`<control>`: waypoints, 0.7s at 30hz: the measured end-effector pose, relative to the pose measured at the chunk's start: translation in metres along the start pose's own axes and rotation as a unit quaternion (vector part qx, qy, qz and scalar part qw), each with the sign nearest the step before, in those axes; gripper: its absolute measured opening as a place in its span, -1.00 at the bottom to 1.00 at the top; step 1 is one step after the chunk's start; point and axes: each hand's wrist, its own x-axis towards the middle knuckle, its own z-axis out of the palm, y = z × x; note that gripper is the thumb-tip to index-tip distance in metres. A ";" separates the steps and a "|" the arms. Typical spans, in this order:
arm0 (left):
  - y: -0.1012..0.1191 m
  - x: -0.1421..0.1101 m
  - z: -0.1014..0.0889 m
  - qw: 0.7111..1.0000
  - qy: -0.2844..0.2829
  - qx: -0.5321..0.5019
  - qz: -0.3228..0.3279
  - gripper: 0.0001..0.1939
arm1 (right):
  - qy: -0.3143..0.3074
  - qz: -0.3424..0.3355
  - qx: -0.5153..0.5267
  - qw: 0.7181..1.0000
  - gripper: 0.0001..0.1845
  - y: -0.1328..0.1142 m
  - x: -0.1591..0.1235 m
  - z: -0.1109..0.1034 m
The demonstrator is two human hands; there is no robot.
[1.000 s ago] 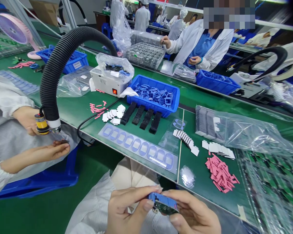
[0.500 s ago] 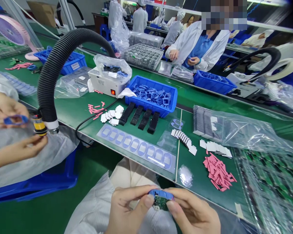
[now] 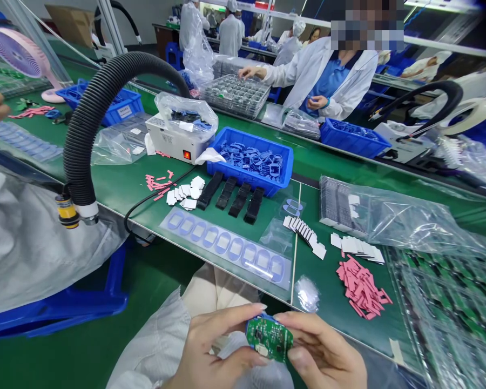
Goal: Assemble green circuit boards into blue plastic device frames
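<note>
Between my two hands, above my lap and just off the table's front edge, is a small green circuit board point(image 3: 269, 339) set against a blue plastic frame point(image 3: 249, 322). My left hand point(image 3: 214, 348) grips its left side, thumb below and index finger along the top. Opposite it, my right hand point(image 3: 328, 351) pinches the right side between thumb and fingers. The board's component face is turned toward me, with a white connector low on it. Most of the blue frame is hidden behind the board. On the table beyond lies a clear sheet of oval lilac stickers point(image 3: 229, 246).
A blue bin point(image 3: 285, 181) of blue frames stands behind several black strips point(image 3: 237, 197). Pink strips point(image 3: 362, 286) and white pads point(image 3: 358, 247) lie to the right, beside trays of green boards point(image 3: 449, 308). A black extraction hose point(image 3: 79, 129) arches at left. Co-workers sit left and opposite.
In my hands the board has tilted so its green face now shows fully. The left co-worker's hands have moved away from the hose end; the person opposite has reached toward the clear trays.
</note>
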 end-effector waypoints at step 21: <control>0.017 0.020 -0.004 0.999 -0.038 0.025 0.028 -0.75 | -0.056 -0.031 0.001 0.998 -0.66 0.005 0.003 -0.007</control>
